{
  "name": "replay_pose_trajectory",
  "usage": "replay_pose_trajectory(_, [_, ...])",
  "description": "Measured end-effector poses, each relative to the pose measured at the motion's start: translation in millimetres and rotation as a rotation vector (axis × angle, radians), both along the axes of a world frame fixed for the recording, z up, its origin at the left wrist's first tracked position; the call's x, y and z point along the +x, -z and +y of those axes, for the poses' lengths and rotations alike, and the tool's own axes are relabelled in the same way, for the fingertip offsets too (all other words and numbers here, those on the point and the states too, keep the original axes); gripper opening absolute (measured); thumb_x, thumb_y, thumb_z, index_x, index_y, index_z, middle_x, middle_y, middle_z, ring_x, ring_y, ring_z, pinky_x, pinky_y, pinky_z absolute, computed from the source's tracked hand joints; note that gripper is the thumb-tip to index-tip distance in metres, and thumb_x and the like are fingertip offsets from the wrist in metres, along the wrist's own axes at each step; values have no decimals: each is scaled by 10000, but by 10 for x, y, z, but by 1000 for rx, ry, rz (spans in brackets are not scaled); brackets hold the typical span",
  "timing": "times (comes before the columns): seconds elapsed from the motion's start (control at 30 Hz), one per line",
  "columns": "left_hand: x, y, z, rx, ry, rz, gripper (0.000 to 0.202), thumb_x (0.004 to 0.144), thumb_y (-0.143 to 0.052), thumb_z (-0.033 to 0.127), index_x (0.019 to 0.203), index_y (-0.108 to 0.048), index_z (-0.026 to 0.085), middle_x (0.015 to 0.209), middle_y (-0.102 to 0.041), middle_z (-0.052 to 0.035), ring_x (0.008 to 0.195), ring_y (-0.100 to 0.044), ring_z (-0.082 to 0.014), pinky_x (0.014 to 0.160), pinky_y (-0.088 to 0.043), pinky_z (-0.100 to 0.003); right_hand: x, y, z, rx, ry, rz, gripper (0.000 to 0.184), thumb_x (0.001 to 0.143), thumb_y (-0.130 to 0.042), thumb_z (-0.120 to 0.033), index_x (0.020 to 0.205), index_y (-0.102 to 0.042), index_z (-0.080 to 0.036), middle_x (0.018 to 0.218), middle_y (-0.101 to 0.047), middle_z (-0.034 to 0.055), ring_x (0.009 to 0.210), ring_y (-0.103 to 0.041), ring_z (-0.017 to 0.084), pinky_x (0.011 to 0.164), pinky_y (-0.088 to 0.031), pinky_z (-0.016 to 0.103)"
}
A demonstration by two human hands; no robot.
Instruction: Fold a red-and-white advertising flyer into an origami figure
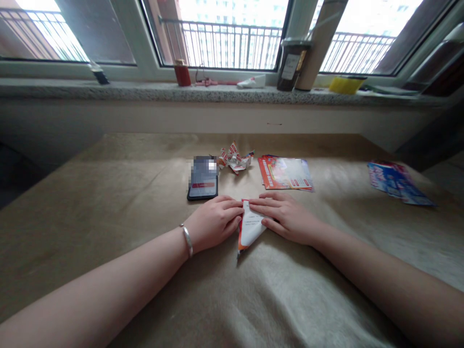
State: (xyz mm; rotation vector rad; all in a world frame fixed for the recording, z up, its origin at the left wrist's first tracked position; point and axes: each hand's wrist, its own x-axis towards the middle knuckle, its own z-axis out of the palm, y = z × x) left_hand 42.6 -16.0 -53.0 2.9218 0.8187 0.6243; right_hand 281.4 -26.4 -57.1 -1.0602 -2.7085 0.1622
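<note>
A folded paper [251, 226], white with a red and orange edge, lies on the table and tapers to a narrow point towards me. My left hand [217, 220] rests at its left edge, fingers stretched out and fingertips touching it. From the right, my right hand [286, 215] lies with its fingers extended over the paper's upper part, pressing on it. Neither hand is closed round the paper. A bracelet [186, 240] circles my left wrist. Just beyond my left hand is a smartphone [203, 178] with its screen lit.
Crumpled printed paper [236, 158] sits right of the phone. A stack of orange-red flyers [285, 173] lies beyond my right hand, with blue flyers [397, 182] farther right. The windowsill [224, 94] at the back holds a dark lidded container [291, 65] and a red jar [181, 73].
</note>
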Motion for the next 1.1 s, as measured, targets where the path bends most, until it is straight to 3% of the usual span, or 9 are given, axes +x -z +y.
replay_pose_trajectory(0.47, [18,26,-4,-31,-44,17,240,906,-449,216,1017,-648,138,1011,-658,-83,958,-569,-183,901,-485,-346,-25,22,13,-10,-7,24,418,930,-423,-344,1337,-468,-259,1373,-494,-18,1194,-426,225,1026,-361,448])
replay_pose_trajectory(0.67, [83,-9,-73,-85,-125,112,330,889,-502,351,1125,-595,140,1052,-603,-101,1031,-517,-236,935,-457,-410,-29,24,21,-7,-20,52,441,915,-456,-334,1352,-449,-274,1369,-498,-11,1194,-431,229,1015,-377,455])
replay_pose_trajectory(0.8, [115,-16,-109,-77,-169,125,350,865,-533,331,1144,-577,124,1139,-583,-107,1081,-494,-249,970,-438,-412,-34,25,12,0,-8,63,442,911,-462,-337,1349,-450,-280,1359,-510,-6,1200,-439,227,1016,-383,458])
replay_pose_trajectory(1.1, [122,-14,-128,-69,-175,141,333,869,-520,310,1143,-559,126,1214,-576,-103,1124,-501,-253,995,-431,-413,-55,6,-16,67,0,124,312,886,-507,-316,1166,-616,-235,1226,-616,34,1146,-503,213,988,-419,422])
